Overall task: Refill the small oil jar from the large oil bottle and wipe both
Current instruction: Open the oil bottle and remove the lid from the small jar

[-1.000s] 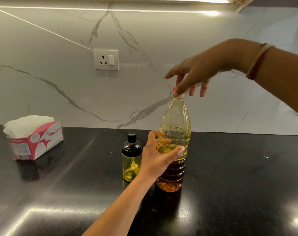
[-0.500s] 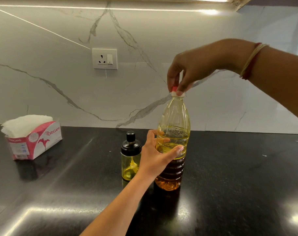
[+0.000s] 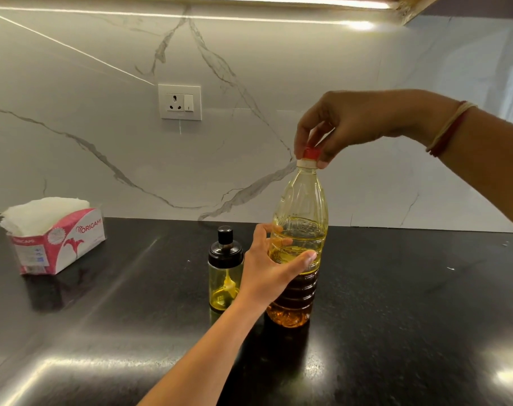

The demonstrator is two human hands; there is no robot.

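Two hands are on the large oil bottle (image 3: 300, 212), which stands upright on the black countertop (image 3: 396, 303) a little right of centre, not far from the back wall. The left hand (image 3: 267, 273) grips its middle from the left, thumb laid across the near face and fingers curled round the far side, about level with the oil's surface. The right hand (image 3: 346, 124) reaches down from above, thumb and fingertips closed in a pinch on the red cap (image 3: 311, 153) above the white neck ring. The small oil jar (image 3: 224, 276) stands just left of the bottle under its black lid, a little oil at its bottom. A second ago the right hand's fingers were spread loosely over the cap; half a second ago they had curled onto it, and now they are pinching it. The left hand's hold, the bottle and the jar sit as they did then. Fingers cover much of the cap, so whether it has loosened cannot be told. The left hand and wrist hide the jar's right edge, and the yellow piece inside the jar is hard to make out. The left forearm is cut off by the near edge, the right forearm by the right edge, past a thread band (image 3: 448, 130) on the wrist. Far left, an open tissue pack (image 3: 56, 241) sits near the marble backsplash (image 3: 73, 148), which carries a wall socket (image 3: 179, 102).
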